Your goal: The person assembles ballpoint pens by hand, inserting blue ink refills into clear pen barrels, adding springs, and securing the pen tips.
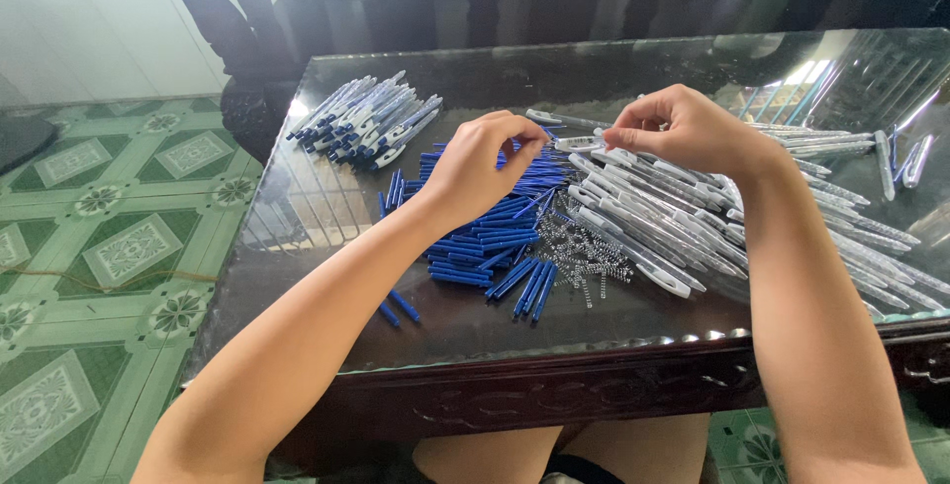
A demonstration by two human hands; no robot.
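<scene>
Nearest the camera, the person's knees show under the carved dark edge of the glass-topped bench. On the glass just beyond lie a few stray blue refills, then the main heap of blue refills with a small tangle of metal springs just to its right. The left hand hovers over the blue heap, fingertips pinched together on something too small to make out. The right hand is closed on one clear pen barrel, whose tip points toward the left hand, so a pen looks to be in mid-assembly between them. Beneath and right of that hand spreads a large pile of clear barrels, by the look of it still empty. Farther back on the left sits a bundle of finished pens, smaller than the loose heaps, so I judge most of the work remains. Nothing blocks either hand. Beyond the bench are dark chair legs and green patterned floor tiles.
</scene>
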